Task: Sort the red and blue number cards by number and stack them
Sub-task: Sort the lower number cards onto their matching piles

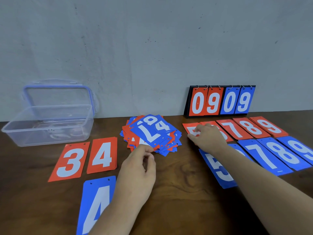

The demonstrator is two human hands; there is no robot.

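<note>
Several sorted stacks lie on the table [177, 180]: at far left, in front of the clear box [47, 122], sit the red 3 [69, 161] and red 4 [102, 157], with the blue 4 [96, 200] nearer me. I judge the sort about midway, since the mixed pile [152, 133] in the middle is thick. My left hand [138, 168] reaches its near edge, thumb and forefinger clamped on a card's edge there, the other fingers curled under; which card I cannot tell. The next move calls for lifting that one card clear without dragging its neighbours, reading it, and carrying it to its stack. Further right, my right hand [209, 137] rests palm down on the red 5 [190, 128], fingers relaxed and slightly apart, pinching nothing I can see. Beyond it run the red 7 [234, 129] and blue 7 [264, 156] rows
</note>
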